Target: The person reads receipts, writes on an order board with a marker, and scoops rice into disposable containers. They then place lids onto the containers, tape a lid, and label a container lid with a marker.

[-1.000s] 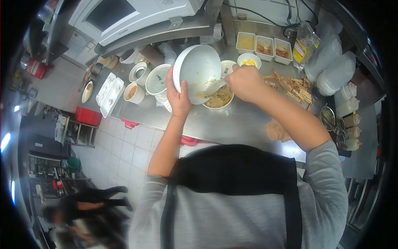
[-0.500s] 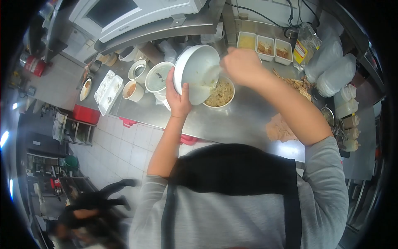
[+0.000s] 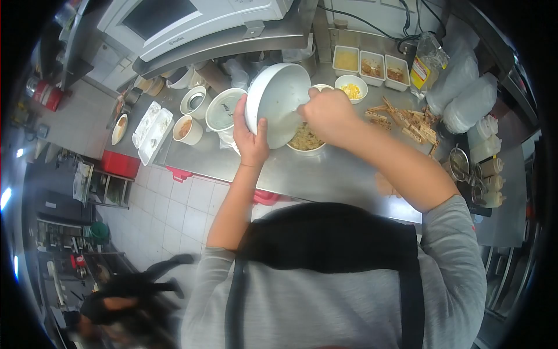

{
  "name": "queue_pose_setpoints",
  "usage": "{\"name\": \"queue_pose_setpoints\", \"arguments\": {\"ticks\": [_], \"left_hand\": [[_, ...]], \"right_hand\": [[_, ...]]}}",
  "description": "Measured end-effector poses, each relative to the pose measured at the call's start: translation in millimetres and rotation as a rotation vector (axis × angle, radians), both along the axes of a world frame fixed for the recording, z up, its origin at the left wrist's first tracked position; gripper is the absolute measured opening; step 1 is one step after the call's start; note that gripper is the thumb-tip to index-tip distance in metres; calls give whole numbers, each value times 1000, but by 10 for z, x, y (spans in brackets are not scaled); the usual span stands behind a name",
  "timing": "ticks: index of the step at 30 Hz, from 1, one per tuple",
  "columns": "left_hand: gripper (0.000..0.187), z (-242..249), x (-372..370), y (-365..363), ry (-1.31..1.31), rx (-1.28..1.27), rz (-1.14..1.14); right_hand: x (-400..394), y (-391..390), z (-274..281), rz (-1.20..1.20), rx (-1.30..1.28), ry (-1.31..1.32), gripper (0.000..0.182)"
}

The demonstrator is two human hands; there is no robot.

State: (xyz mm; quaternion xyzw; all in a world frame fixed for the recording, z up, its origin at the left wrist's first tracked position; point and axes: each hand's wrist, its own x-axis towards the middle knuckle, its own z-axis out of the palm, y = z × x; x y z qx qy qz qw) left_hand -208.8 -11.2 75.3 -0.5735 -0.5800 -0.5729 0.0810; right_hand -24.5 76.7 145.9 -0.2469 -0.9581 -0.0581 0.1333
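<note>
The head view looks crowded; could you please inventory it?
large round bowl: one, white, centre
round tubs: several, white, counter
small yellow-filled bowl: one, white, rear counter
rectangular trays: three, white, rear counter
boxy microwave: one, white, upper left
hinged takeaway box: one, white, left counter
patterned flat pieces: several, brown, right counter
steel counter: one, silver, centre
co-worker: at least one, black clothing, lower left
left hand: one, on bowl
right hand: one, near bowl

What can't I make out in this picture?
All in the head view:
Right hand: what it grips, hidden by its own fingers.
Food: partly hidden behind the bowl.
Microwave: top cut off by the upper edge.
Other person: blurred, so actions unclear.
</note>
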Motion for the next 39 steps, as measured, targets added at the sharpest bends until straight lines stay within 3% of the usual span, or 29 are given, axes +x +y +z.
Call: {"name": "queue_pose_setpoints", "arguments": {"ticks": [3,8,11,14,19,23,29,33,35,36,39], "left_hand": [[62,-8,-49,-10,-17,-30,-52],[62,-76,-142,41,-45,12,-43],[62,-84,-197,23,-24,19,-56],[62,-63,-244,27,-20,61,-75],[65,-8,-312,23,-61,71,-71],[66,41,-387,-34,-159,109,-96],[63,-1,-540,-142,-346,175,-159],[58,114,-501,-393,-617,145,-188],[59,88,-559,-448,-669,145,-173],[59,60,-609,-507,-696,135,-163],[52,-253,-853,-644,-534,36,45]], "right_hand": [[9,95,-191,-57,-11,-78,12],[160,55,143,-148,2,-158,15],[64,125,235,-184,83,120,14],[4,158,90,-255,7,-43,14],[228,-265,-6,-243,-96,-101,13],[279,-263,-252,-344,-126,-191,13],[300,-113,-277,-456,-218,-36,15],[326,-71,-359,-485,-282,-47,19],[360,-250,-286,-456,-222,73,20],[346,-291,-255,-444,-318,11,21],[410,-303,-397,-463,-364,50,22]]}}
